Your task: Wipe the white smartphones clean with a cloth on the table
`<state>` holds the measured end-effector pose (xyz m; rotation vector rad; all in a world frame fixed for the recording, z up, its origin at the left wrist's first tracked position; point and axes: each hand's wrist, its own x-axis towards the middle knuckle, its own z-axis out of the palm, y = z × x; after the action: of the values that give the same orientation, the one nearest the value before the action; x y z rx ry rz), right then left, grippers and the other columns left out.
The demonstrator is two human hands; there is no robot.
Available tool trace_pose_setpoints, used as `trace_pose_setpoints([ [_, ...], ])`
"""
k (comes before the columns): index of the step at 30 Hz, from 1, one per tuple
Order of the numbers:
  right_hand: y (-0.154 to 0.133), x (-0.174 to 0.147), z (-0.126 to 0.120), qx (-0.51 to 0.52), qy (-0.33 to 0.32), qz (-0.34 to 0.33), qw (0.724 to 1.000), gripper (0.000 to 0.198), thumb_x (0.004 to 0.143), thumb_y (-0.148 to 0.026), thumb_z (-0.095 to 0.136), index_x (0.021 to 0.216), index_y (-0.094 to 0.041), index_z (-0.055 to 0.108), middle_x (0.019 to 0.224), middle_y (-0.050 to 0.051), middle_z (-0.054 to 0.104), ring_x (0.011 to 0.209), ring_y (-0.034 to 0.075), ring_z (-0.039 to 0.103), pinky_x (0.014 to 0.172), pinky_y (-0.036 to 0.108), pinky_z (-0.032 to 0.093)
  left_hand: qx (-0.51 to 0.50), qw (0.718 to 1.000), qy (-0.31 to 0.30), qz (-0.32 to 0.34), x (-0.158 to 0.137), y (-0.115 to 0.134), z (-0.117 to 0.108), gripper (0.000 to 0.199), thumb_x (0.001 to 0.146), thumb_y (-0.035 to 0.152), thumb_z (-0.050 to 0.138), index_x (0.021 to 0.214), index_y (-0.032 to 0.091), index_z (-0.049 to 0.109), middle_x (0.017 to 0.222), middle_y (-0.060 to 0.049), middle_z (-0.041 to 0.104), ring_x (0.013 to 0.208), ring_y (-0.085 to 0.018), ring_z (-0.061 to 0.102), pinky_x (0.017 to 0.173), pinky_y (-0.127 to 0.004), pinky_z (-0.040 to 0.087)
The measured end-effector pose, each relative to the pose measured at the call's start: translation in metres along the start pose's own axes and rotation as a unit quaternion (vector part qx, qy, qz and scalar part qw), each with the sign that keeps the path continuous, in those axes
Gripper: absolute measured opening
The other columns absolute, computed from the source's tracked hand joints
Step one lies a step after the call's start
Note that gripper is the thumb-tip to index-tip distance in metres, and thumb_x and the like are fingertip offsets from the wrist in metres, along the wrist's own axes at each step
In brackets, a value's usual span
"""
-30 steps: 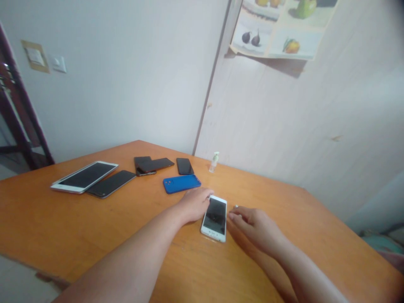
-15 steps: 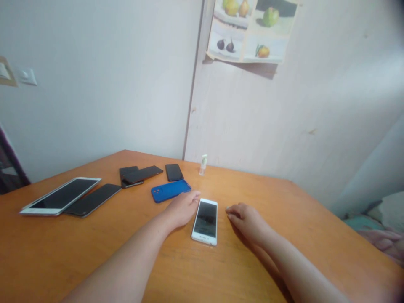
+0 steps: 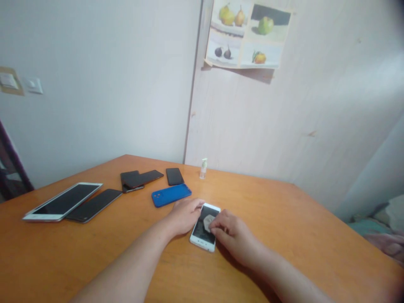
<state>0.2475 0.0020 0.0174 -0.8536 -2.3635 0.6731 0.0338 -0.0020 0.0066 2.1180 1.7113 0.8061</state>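
Smartphone [image 3: 202,234], a slim white-framed rectangle with a dark glass screen, lay face up on the orange-brown wooden table [image 3: 284,219], between both hands. Clock taken as seen in the head view, 12 pointing away from the wearer.

Key relation: from the bare right hand [image 3: 235,231], the phone lay at 9 o'clock, that hand's fingertips reaching over the screen. From the bare left hand [image 3: 184,215], it lay between 3 and 4 o'clock. Neither hand was clearly nearer; both adjoined the phone.

Phone orientation: long axis ran roughly from 1 o'clock (far end) to 7 o'clock (near end). Small dark marks on the near white border; too small to identify.

Right hand: thumb and fingers pinched a small whitish pad [image 3: 208,223] against the screen. Left hand: lowered, fingertips at the phone's far left corner; could not tell whether it gripped.

Nearby: blue rectangular phone case [image 3: 171,195] at 10 o'clock from the phone; small clear pump bottle [image 3: 203,171], upright, at 12 o'clock.
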Motion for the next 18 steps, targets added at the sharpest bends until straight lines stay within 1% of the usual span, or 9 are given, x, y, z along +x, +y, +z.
trace_pose_setpoints([
  [2, 0.000, 0.000, -0.002, -0.022, -0.020, -0.023, 0.999, 0.021, 0.092, -0.022, 0.052, 0.090, -0.021, 0.072, 0.100, 0.006, 0.067, 0.095, 0.017, 0.062, 0.085, 0.028, 0.049, 0.004, 1.000, 0.005, 0.002, 0.000, 0.000, 0.002, 0.031, 0.092, 0.027, 0.045, 0.114, 0.027, 0.067, 0.119, -0.002, 0.071, 0.111, -0.020, 0.062, 0.095, -0.028, 0.045],
  [5, 0.002, 0.000, -0.011, -0.100, -0.022, -0.020, 0.995, 0.026, 0.095, -0.024, 0.048, 0.100, -0.023, 0.074, 0.117, 0.007, 0.067, 0.108, 0.020, 0.060, 0.095, 0.033, 0.047, 0.010, 1.000, 0.010, 0.002, 0.001, -0.002, 0.004, 0.034, 0.093, 0.028, 0.044, 0.118, 0.027, 0.066, 0.122, -0.002, 0.070, 0.114, -0.020, 0.061, 0.098, -0.028, 0.045],
  [7, -0.003, -0.001, -0.015, -0.147, -0.039, -0.022, 0.988, 0.028, 0.095, -0.025, 0.047, 0.107, -0.025, 0.073, 0.119, 0.006, 0.068, 0.114, 0.023, 0.058, 0.099, 0.036, 0.044, 0.017, 1.000, 0.011, 0.002, 0.001, -0.003, 0.005, 0.035, 0.092, 0.028, 0.044, 0.121, 0.027, 0.065, 0.123, -0.002, 0.069, 0.116, -0.020, 0.060, 0.100, -0.029, 0.044],
  [9, -0.013, -0.004, -0.016, -0.160, -0.077, -0.039, 0.983, 0.031, 0.096, -0.026, 0.047, 0.119, -0.027, 0.068, 0.122, 0.005, 0.069, 0.120, 0.024, 0.056, 0.101, 0.038, 0.043, 0.022, 1.000, 0.010, 0.001, 0.001, -0.003, 0.006, 0.036, 0.092, 0.028, 0.044, 0.122, 0.028, 0.064, 0.125, -0.001, 0.069, 0.117, -0.020, 0.060, 0.102, -0.030, 0.043],
  [12, -0.023, -0.007, -0.015, -0.162, -0.143, -0.062, 0.974, 0.039, 0.099, -0.034, 0.044, 0.136, -0.031, 0.056, 0.140, 0.003, 0.059, 0.136, 0.026, 0.045, 0.111, 0.045, 0.034, 0.026, 1.000, 0.008, 0.000, 0.001, -0.003, 0.007, 0.035, 0.093, 0.027, 0.043, 0.120, 0.030, 0.066, 0.124, 0.000, 0.069, 0.117, -0.019, 0.060, 0.103, -0.030, 0.042],
  [14, -0.019, -0.006, -0.014, -0.178, -0.156, -0.042, 0.971, 0.043, 0.101, -0.039, 0.039, 0.141, -0.031, 0.051, 0.149, 0.004, 0.050, 0.143, 0.028, 0.034, 0.116, 0.052, 0.024, 0.028, 1.000, 0.005, 0.003, 0.001, -0.003, 0.008, 0.035, 0.092, 0.026, 0.043, 0.118, 0.031, 0.067, 0.122, 0.001, 0.070, 0.115, -0.019, 0.061, 0.102, -0.030, 0.042],
  [15, -0.016, -0.005, -0.015, -0.189, -0.150, -0.021, 0.970, 0.045, 0.101, -0.041, 0.037, 0.143, -0.030, 0.050, 0.151, 0.005, 0.047, 0.145, 0.030, 0.031, 0.117, 0.056, 0.021, 0.029, 1.000, 0.004, 0.006, 0.001, -0.003, 0.008, 0.035, 0.093, 0.026, 0.043, 0.117, 0.032, 0.067, 0.121, 0.002, 0.071, 0.114, -0.018, 0.061, 0.101, -0.029, 0.043],
  [17, -0.009, -0.003, -0.017, -0.210, -0.129, 0.017, 0.969, 0.047, 0.101, -0.041, 0.035, 0.143, -0.026, 0.050, 0.153, 0.008, 0.044, 0.146, 0.032, 0.029, 0.116, 0.060, 0.017, 0.033, 0.999, 0.001, 0.007, 0.001, -0.002, 0.008, 0.035, 0.093, 0.027, 0.042, 0.116, 0.032, 0.067, 0.119, 0.002, 0.071, 0.113, -0.018, 0.062, 0.099, -0.029, 0.043],
  [18, -0.009, -0.003, -0.019, -0.212, -0.122, 0.023, 0.969, 0.046, 0.101, -0.040, 0.036, 0.141, -0.024, 0.052, 0.152, 0.009, 0.046, 0.144, 0.032, 0.032, 0.116, 0.060, 0.018, 0.036, 0.999, 0.002, 0.005, 0.001, -0.001, 0.007, 0.035, 0.093, 0.028, 0.042, 0.117, 0.032, 0.066, 0.119, 0.002, 0.071, 0.113, -0.019, 0.062, 0.099, -0.030, 0.043],
])
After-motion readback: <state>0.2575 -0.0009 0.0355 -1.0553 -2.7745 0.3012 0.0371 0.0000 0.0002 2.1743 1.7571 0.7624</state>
